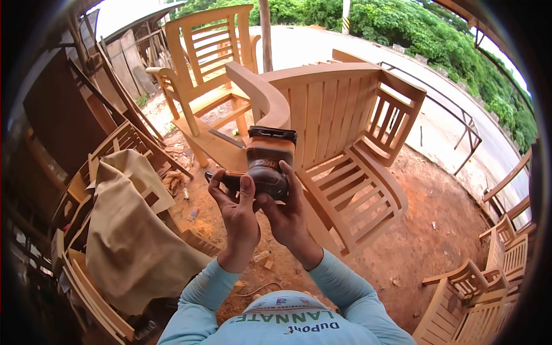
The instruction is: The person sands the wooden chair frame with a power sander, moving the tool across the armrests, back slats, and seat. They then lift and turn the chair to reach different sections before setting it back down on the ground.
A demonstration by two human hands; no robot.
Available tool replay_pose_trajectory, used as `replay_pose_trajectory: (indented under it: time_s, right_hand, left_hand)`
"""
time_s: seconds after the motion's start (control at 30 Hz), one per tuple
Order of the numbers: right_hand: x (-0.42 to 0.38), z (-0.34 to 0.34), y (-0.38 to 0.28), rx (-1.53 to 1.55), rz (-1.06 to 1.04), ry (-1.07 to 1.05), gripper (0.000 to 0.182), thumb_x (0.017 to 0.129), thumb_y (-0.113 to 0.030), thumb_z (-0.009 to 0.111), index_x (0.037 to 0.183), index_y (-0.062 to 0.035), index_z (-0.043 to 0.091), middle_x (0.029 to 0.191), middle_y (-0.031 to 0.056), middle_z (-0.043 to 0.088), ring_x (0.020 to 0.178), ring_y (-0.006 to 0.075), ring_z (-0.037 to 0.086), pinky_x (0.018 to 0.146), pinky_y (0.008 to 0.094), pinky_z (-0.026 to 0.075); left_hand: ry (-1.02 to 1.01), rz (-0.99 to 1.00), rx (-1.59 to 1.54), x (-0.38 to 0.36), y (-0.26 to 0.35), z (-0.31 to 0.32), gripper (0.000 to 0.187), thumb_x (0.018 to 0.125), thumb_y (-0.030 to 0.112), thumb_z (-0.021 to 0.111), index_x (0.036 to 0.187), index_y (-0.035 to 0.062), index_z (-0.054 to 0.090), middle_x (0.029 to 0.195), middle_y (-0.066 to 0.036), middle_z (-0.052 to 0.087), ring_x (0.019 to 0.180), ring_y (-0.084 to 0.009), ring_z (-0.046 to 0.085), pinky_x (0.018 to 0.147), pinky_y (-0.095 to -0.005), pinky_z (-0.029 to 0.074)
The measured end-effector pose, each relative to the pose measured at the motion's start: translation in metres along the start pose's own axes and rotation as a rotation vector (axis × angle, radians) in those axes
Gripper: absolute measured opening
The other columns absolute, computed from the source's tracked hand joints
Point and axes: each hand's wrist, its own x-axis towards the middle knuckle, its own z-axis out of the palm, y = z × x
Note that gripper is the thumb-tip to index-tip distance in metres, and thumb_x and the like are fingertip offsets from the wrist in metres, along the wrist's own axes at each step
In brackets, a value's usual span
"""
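In the middle of the head view I hold a black and orange power sander point(268, 164), its flat pad end pointing away from me. My left hand point(234, 210) is closed around the dark part that sticks out on its left, thumb up along the body. With fingers wrapped on the body's right side, my right hand point(289, 215) supports it from below. Just beyond the sander is the curved arm point(270, 103) of a wooden bench point(322, 109), which lies tipped over. A thin dark strip point(226, 138) rests on the wooden board to the left.
A wooden armchair point(210, 63) stands behind at the left. Tan cloth point(123, 230) drapes over stacked wooden pieces at the left. More wooden chairs point(468, 287) sit at the lower right. A metal frame point(466, 129) stands by the road. Scraps litter the dirt floor point(425, 230).
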Motion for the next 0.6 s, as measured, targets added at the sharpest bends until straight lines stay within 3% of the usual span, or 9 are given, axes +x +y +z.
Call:
replay_pose_trajectory:
  time_s: [0.07, 0.17, 0.27, 0.3, 0.4, 0.53, 0.57, 0.6]
  right_hand:
    - [0.004, -0.019, -0.010, 0.190, 0.086, -0.080, 0.075, 0.099, -0.012, 0.069, 0.160, -0.0069, 0.026, 0.139, 0.0189, 0.054, 0.125, 0.0243, 0.059, 0.098, 0.0364, 0.056]
    - [0.011, -0.042, -0.009, 0.481, 0.126, -0.115, 0.072, 0.104, -0.008, 0.059, 0.163, -0.0096, 0.016, 0.142, 0.0165, 0.053, 0.127, 0.0233, 0.058, 0.106, 0.0377, 0.050]
    - [0.022, -0.072, -0.012, 0.563, 0.235, -0.084, 0.069, 0.106, -0.011, 0.057, 0.162, -0.0103, 0.018, 0.142, 0.0147, 0.053, 0.126, 0.0231, 0.058, 0.105, 0.0372, 0.051]
    - [0.026, -0.078, -0.012, 0.560, 0.205, -0.078, 0.062, 0.108, -0.021, 0.052, 0.162, -0.0117, 0.022, 0.146, 0.0127, 0.051, 0.129, 0.0271, 0.057, 0.107, 0.0418, 0.051]
    - [0.046, -0.106, -0.011, 0.679, 0.301, -0.075, 0.061, 0.110, -0.020, 0.049, 0.162, -0.0115, 0.020, 0.141, 0.0131, 0.054, 0.127, 0.0247, 0.059, 0.104, 0.0383, 0.053]
    - [0.080, -0.133, 0.007, 0.748, 0.359, -0.144, 0.049, 0.111, -0.028, 0.040, 0.156, -0.0096, 0.031, 0.144, 0.0142, 0.052, 0.124, 0.0275, 0.061, 0.104, 0.0404, 0.053]
    - [0.087, -0.140, 0.014, 0.761, 0.367, -0.183, 0.043, 0.111, -0.031, 0.038, 0.147, -0.0087, 0.043, 0.140, 0.0145, 0.057, 0.120, 0.0280, 0.063, 0.103, 0.0407, 0.053]
    - [0.096, -0.148, 0.023, 0.887, 0.399, -0.268, 0.042, 0.111, -0.032, 0.038, 0.144, -0.0085, 0.047, 0.136, 0.0143, 0.060, 0.119, 0.0276, 0.063, 0.102, 0.0402, 0.053]
  left_hand:
    - [-0.012, 0.033, 0.034, -0.011, -0.006, 0.010, 0.053, 0.104, 0.022, 0.064, 0.144, 0.0179, 0.030, 0.124, -0.008, 0.058, 0.110, -0.0178, 0.063, 0.087, -0.0330, 0.059]
    - [-0.067, -0.001, -0.024, -0.029, -0.016, 0.027, 0.054, 0.104, 0.013, 0.063, 0.145, 0.0140, 0.029, 0.125, -0.010, 0.055, 0.114, -0.0169, 0.058, 0.097, -0.0296, 0.051]
    - [-0.141, -0.007, -0.126, -0.042, -0.027, 0.054, 0.059, 0.103, 0.007, 0.061, 0.149, 0.0112, 0.025, 0.134, -0.012, 0.050, 0.121, -0.0179, 0.055, 0.104, -0.0298, 0.047]
    - [-0.163, 0.020, -0.094, -0.042, -0.034, 0.061, 0.061, 0.103, 0.006, 0.061, 0.151, 0.0107, 0.024, 0.136, -0.012, 0.048, 0.122, -0.0182, 0.055, 0.105, -0.0304, 0.046]
    - [-0.237, 0.072, -0.057, -0.043, -0.059, 0.082, 0.068, 0.102, 0.002, 0.059, 0.156, 0.0077, 0.018, 0.144, -0.016, 0.042, 0.132, -0.0224, 0.049, 0.112, -0.0343, 0.041]
    - [-0.317, 0.120, -0.021, -0.041, -0.076, 0.121, 0.074, 0.099, -0.001, 0.056, 0.158, 0.0053, 0.011, 0.149, -0.021, 0.040, 0.142, -0.0268, 0.041, 0.119, -0.0386, 0.034]
    - [-0.332, 0.139, 0.018, -0.039, -0.082, 0.127, 0.076, 0.098, -0.002, 0.055, 0.159, 0.0050, 0.009, 0.149, -0.021, 0.040, 0.145, -0.0274, 0.039, 0.120, -0.0395, 0.032]
    - [-0.326, 0.148, 0.072, -0.037, -0.089, 0.133, 0.078, 0.097, 0.000, 0.056, 0.159, 0.0040, 0.009, 0.151, -0.024, 0.038, 0.145, -0.0300, 0.038, 0.121, -0.0406, 0.031]
